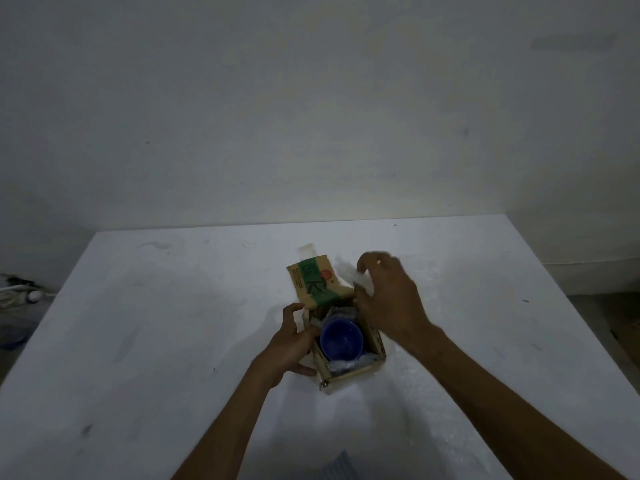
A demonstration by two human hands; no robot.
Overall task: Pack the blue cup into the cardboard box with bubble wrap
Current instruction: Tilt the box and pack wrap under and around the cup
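Observation:
A blue cup (341, 338) sits upright inside a small open cardboard box (355, 371) at the middle of the white table. Clear bubble wrap (343, 366) shows around the cup, at the near and far sides of the box. The box's lid flap (317, 284), printed green, stands open at the far side. My left hand (292, 342) grips the box's left wall, thumb on the near side. Over the box's right far corner hovers my right hand (388, 297), blurred, its fingers loosely curled; whether it touches the wrap there I cannot tell.
The white table (156, 323) stretches wide on both sides, its far edge close to a pale wall. A striped flat thing (337, 467) pokes in at the near edge. Dark clutter (20, 292) lies on the floor at the left.

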